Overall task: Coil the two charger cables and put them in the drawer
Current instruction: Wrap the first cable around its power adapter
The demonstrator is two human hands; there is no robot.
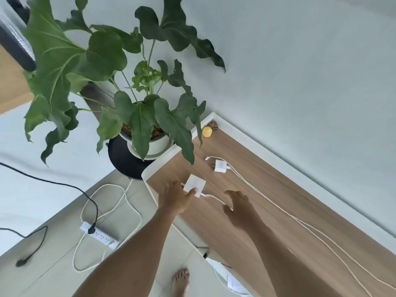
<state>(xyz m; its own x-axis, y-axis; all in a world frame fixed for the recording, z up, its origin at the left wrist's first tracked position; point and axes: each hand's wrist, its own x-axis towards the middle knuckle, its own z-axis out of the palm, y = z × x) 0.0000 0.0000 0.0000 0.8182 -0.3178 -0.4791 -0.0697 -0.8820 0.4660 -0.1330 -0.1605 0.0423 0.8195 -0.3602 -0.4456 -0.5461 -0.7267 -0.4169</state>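
White chargers, two, lie on the desk: left hand pinches the near charger, right hand spread beside it, the far charger untouched.

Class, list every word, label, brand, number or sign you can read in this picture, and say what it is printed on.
None can be read.
Small charger: a faint grey mark on its face, too small to read.
Large charger, power strip: no legible print.
Papers beneath the desktop: blurred.

Wood-grain counter before me: two white chargers, their cables trailing right, yellow cap in far corner.
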